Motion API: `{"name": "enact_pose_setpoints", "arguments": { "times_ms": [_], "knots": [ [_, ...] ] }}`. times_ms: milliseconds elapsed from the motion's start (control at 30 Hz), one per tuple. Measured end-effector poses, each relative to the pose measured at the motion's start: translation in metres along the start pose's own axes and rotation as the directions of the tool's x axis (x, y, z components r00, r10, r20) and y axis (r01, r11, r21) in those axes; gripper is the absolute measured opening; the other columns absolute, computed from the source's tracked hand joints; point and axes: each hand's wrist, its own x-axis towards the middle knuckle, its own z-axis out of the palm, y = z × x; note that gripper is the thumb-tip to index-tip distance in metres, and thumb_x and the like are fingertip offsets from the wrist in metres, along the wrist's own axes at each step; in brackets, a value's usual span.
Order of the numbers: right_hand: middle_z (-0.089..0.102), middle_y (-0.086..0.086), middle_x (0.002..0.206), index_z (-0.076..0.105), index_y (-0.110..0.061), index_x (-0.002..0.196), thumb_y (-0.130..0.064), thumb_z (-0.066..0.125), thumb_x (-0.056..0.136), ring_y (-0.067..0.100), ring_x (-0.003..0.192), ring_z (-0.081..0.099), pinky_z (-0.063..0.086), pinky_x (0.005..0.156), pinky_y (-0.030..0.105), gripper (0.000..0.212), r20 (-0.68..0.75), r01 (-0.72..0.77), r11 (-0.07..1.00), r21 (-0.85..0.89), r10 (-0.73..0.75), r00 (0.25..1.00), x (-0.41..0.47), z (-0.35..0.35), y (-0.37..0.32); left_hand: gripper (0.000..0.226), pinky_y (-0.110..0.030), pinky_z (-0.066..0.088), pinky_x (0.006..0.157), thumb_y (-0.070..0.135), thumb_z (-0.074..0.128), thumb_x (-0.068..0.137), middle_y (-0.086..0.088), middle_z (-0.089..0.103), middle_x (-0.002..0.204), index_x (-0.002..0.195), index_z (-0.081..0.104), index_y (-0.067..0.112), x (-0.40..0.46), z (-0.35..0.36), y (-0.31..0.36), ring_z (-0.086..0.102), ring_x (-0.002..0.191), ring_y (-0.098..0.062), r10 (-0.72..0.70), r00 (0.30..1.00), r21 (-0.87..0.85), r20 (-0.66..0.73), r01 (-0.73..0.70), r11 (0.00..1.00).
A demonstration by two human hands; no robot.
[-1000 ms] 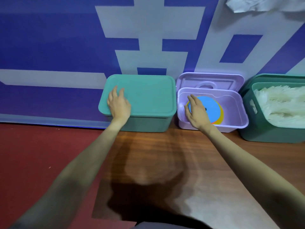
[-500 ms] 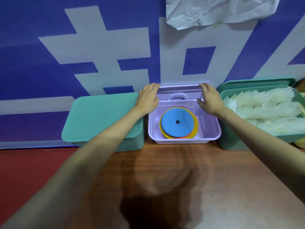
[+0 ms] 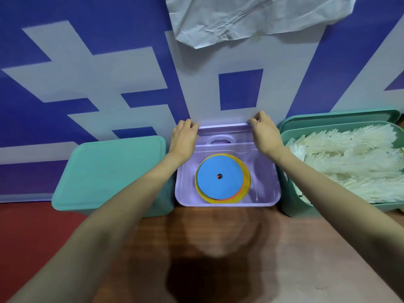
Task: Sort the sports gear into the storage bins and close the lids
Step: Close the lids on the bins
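So both hands are up at the back of the lilac bin, which sits dead centre of the frame against the blue and white banner. The left hand has its fingers curled over the left end of the lilac lid, and the right hand is pinching the right end of the same top edge, fingers bent and clamped on it. The lid is standing up behind the bin, leaning on the banner, so the bin is wide open.

Inside, lying flat on the bottom, there's a blue disc with a little hole in the middle, stacked on a yellow disc, and a sliver of orange peeks out between them at the lower right.

Left of centre is a teal bin with its lid already on, touching the lilac one as far as I can tell. At the right edge of the frame is a green bin full of white feathery stuff, its lid propped behind it.

All of this sits on a wooden floor, with a red patch at lower left. A crumpled white sheet hangs at the top of the frame.
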Motion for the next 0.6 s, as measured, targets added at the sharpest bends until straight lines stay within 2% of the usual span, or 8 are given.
{"name": "enact_pose_setpoints", "arguments": {
  "times_ms": [67, 200, 267, 400, 533, 600],
  "knots": [
    [0.047, 0.018, 0.106, 0.055, 0.003, 0.108, 0.006, 0.048, 0.084, 0.037, 0.087, 0.050, 0.043, 0.063, 0.038, 0.026, 0.006, -0.004, 1.000, -0.003, 0.004, 1.000, 0.005, -0.003, 0.001, 0.041, -0.035, 0.036, 0.082, -0.012, 0.052, 0.079, -0.015, 0.052, 0.114, 0.117, 0.054, 0.003, 0.004, -0.001, 0.003, 0.045, 0.102, -0.031, 0.008, 1.000, 0.076, -0.004, -0.008, 0.997],
    [0.047, 0.017, 0.108, 0.054, 0.003, 0.110, 0.001, 0.044, 0.088, 0.037, 0.089, 0.050, 0.039, 0.065, 0.038, 0.025, -0.010, 0.000, 0.999, 0.036, 0.000, 1.000, 0.008, -0.005, 0.004, 0.036, -0.033, 0.035, 0.084, -0.014, 0.054, 0.079, -0.015, 0.052, 0.113, 0.111, 0.053, 0.002, 0.010, -0.010, 0.014, 0.045, 0.103, -0.029, -0.019, 1.000, 0.155, 0.005, 0.018, 0.988],
    [0.048, 0.014, 0.106, 0.053, 0.002, 0.108, -0.003, 0.040, 0.091, 0.036, 0.089, 0.048, 0.033, 0.064, 0.037, 0.022, -0.043, -0.015, 0.996, 0.092, 0.019, 0.999, 0.006, -0.006, 0.003, 0.036, -0.033, 0.035, 0.082, -0.015, 0.057, 0.076, -0.013, 0.053, 0.108, 0.107, 0.055, 0.003, 0.009, -0.014, 0.016, 0.048, 0.099, -0.028, -0.026, 1.000, 0.195, -0.014, 0.028, 0.980],
    [0.051, 0.012, 0.109, 0.054, -0.002, 0.109, 0.000, 0.044, 0.088, 0.031, 0.087, 0.047, 0.033, 0.062, 0.034, 0.024, -0.186, 0.006, 0.992, 0.124, 0.017, 0.982, 0.006, -0.020, 0.002, 0.045, -0.034, 0.042, 0.061, -0.021, 0.069, 0.047, -0.012, 0.058, 0.081, 0.085, 0.063, 0.003, 0.003, -0.019, 0.012, 0.053, 0.071, -0.029, 0.002, 0.979, 0.203, -0.202, 0.040, 0.978],
    [0.054, 0.014, 0.107, 0.055, -0.004, 0.111, -0.002, 0.047, 0.089, 0.031, 0.086, 0.051, 0.033, 0.062, 0.033, 0.024, -0.281, 0.034, 0.980, 0.197, 0.024, 0.959, -0.004, -0.037, -0.003, 0.039, -0.032, 0.037, 0.061, -0.017, 0.071, 0.056, -0.009, 0.059, 0.082, 0.087, 0.066, 0.005, -0.002, -0.036, 0.009, 0.052, 0.071, -0.029, 0.012, 0.935, 0.159, -0.355, 0.047, 0.986],
    [0.056, 0.017, 0.104, 0.060, -0.002, 0.108, 0.005, 0.050, 0.083, 0.034, 0.079, 0.052, 0.030, 0.057, 0.033, 0.027, -0.347, 0.088, 0.988, 0.123, -0.040, 0.937, -0.015, -0.043, -0.006, 0.036, -0.029, 0.029, 0.065, -0.014, 0.072, 0.058, -0.006, 0.059, 0.083, 0.086, 0.066, 0.008, -0.008, -0.043, 0.008, 0.049, 0.074, -0.026, 0.015, 0.921, 0.159, -0.388, 0.051, 0.986]
  ]
}}
